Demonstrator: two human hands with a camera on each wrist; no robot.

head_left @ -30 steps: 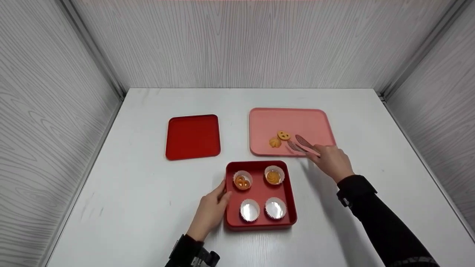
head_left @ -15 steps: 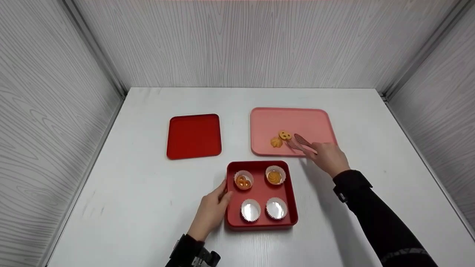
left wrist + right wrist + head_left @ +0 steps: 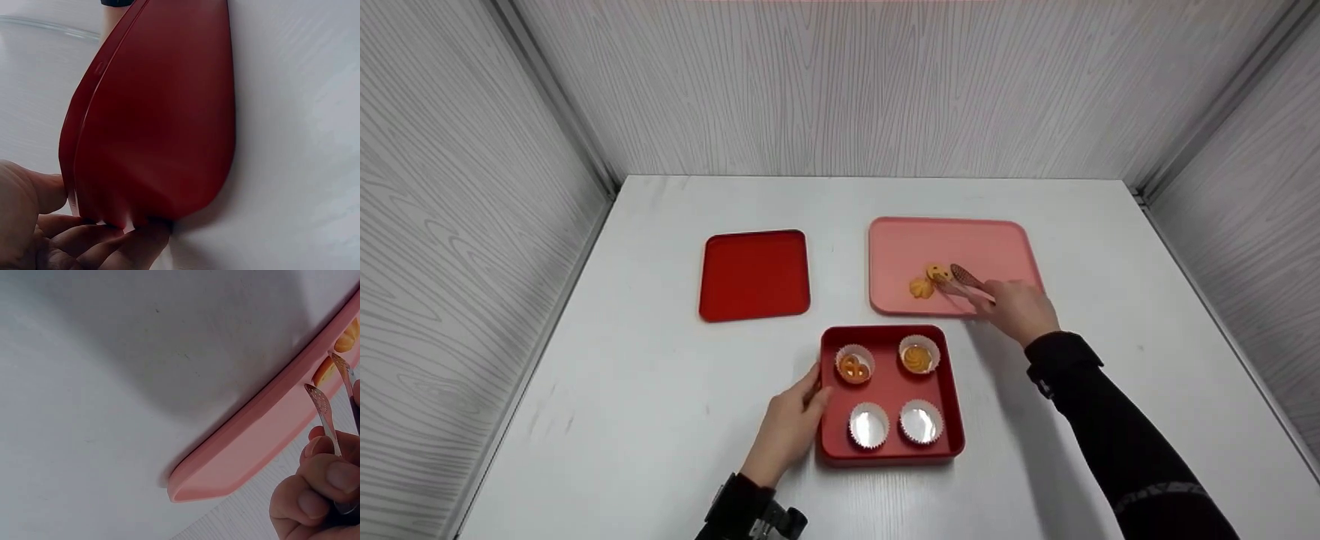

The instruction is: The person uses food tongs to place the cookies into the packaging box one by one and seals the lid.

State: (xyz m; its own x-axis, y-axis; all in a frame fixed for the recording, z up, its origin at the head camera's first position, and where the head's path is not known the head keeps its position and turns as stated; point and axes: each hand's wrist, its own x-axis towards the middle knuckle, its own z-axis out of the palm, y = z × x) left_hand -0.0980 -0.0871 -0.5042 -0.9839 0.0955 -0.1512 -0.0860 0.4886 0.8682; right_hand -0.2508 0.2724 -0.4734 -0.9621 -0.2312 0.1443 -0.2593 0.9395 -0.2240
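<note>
My left hand (image 3: 787,427) grips the left wall of a square red box (image 3: 885,442), thumb at the rim and fingers against the outer side. In the box stand white paper baking cups; one back cup holds a pretzel (image 3: 853,368), the other a swirled cookie (image 3: 916,358). The two front cups (image 3: 868,426) are bare. Over the pink tray (image 3: 990,240), my right hand (image 3: 1020,309) holds metal serving tongs (image 3: 966,276), tips spread. A round cookie with holes (image 3: 937,271) lies right at the tips. Beside it is a ridged flower-shaped cookie (image 3: 921,288).
A flat red square tray or lid (image 3: 755,275) lies at the back left of the white table (image 3: 645,390). Grey wood-grain panels (image 3: 840,90) close in the back and both sides.
My right hand has moved slightly left and away from me, bringing the tong tips up to the round cookie. My left hand keeps its grip on the box.
</note>
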